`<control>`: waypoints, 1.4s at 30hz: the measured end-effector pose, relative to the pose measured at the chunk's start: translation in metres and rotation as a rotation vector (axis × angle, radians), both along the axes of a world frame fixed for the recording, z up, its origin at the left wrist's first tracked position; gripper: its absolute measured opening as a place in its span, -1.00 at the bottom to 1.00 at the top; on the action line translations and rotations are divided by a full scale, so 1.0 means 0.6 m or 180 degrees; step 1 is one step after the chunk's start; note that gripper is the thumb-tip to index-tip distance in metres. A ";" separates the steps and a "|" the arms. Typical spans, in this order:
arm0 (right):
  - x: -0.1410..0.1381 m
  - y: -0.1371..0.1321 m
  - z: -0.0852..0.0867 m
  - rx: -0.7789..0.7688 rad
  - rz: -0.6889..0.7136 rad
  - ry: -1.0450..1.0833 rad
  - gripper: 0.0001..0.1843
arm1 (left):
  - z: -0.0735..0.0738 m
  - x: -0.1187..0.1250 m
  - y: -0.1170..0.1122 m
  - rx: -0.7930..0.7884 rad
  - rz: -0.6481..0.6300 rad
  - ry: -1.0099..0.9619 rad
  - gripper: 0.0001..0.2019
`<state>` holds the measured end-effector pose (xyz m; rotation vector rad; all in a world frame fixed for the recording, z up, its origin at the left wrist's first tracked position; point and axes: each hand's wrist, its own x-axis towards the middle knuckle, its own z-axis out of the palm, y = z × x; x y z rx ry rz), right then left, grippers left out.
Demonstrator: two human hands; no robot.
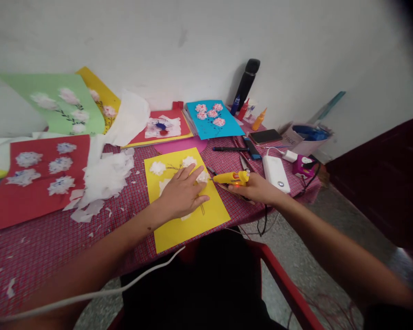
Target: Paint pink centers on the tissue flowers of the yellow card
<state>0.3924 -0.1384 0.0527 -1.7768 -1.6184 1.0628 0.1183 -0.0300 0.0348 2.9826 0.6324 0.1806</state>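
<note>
While the left hand (181, 195) lies spread on a yellow paper sheet (189, 227) near the front edge of the checked-cloth desk (30, 256), its fingertips (194, 168) touching a white tissue flower (203, 177), the right hand (253, 189) clamps a yellow glue gun (231, 178), nozzle just beside that flower.

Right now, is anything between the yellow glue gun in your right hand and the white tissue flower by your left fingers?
Nothing visible: the yellow glue gun, in the right hand, points at the white tissue flower across a small gap above the yellow card. The left hand sits beyond the flower, not in the path.
</note>
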 end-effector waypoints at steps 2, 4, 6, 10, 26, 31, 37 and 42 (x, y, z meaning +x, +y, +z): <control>-0.004 0.002 -0.001 -0.0041 0.0082 0.0038 -0.49 | 0.001 0.000 0.000 0.0017 -0.0003 0.0001 -0.50; -0.004 0.004 -0.005 0.0013 0.0089 0.0117 -0.52 | 0.002 -0.001 0.000 0.0029 -0.0004 0.0008 -0.50; -0.002 0.005 -0.011 0.0121 0.0083 0.0176 -0.55 | 0.003 -0.002 0.000 0.0034 -0.0013 0.0010 -0.50; -0.003 0.005 -0.014 0.0140 0.0135 0.0086 -0.56 | 0.005 -0.003 -0.001 0.0034 -0.0058 0.0032 -0.50; -0.019 0.010 0.002 0.0152 0.0192 -0.0341 -0.60 | 0.008 -0.002 -0.003 -0.0042 -0.0022 0.0111 -0.50; -0.017 0.004 0.001 0.0072 0.0115 -0.0514 -0.62 | 0.009 -0.001 -0.004 0.0014 -0.0032 0.0166 -0.49; -0.027 0.011 -0.001 0.0119 0.0165 -0.0844 -0.62 | 0.010 -0.001 -0.004 0.0059 -0.0043 0.0160 -0.49; -0.032 0.013 -0.002 0.0228 0.0111 -0.0865 -0.62 | 0.009 -0.002 -0.003 0.0058 -0.0052 0.0114 -0.50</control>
